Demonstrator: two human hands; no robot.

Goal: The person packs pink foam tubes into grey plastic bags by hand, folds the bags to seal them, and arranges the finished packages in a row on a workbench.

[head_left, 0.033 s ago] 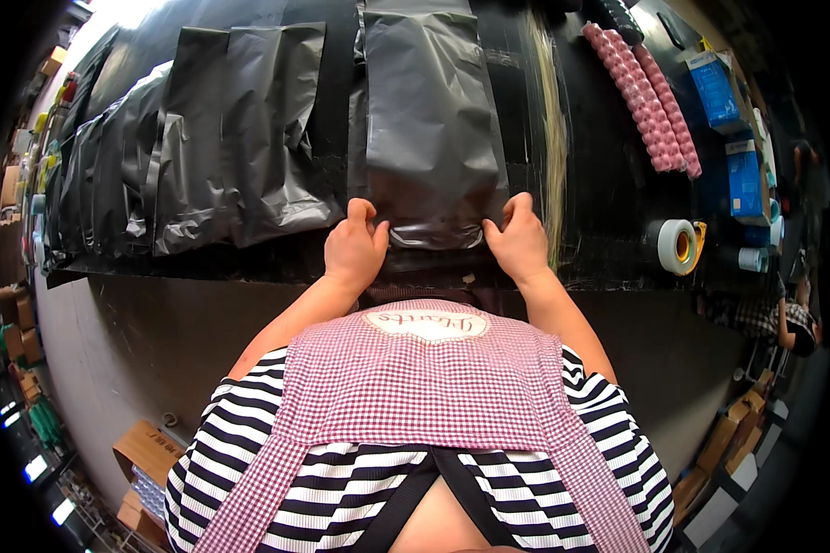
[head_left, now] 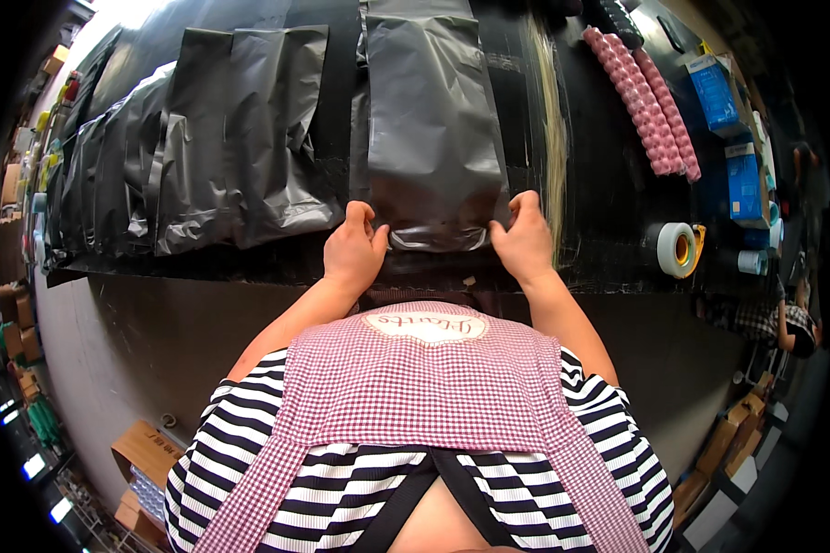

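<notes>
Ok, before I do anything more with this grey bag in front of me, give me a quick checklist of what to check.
1. Left hand on the near left corner of the grey bag: ok.
2. Right hand on the near right corner: ok.
3. Bag lying flat on the black table: ok, slight wrinkles.
4. Near edge fully sealed: cannot tell.
5. Bag apart from the pile of grey bags on the left: ok.
6. Tape roll within reach on the right: probably ok.

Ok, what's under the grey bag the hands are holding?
The grey bag lies flat on the black table, with the left hand and right hand at its near corners. Anything beneath it is covered, as are its contents.
</notes>
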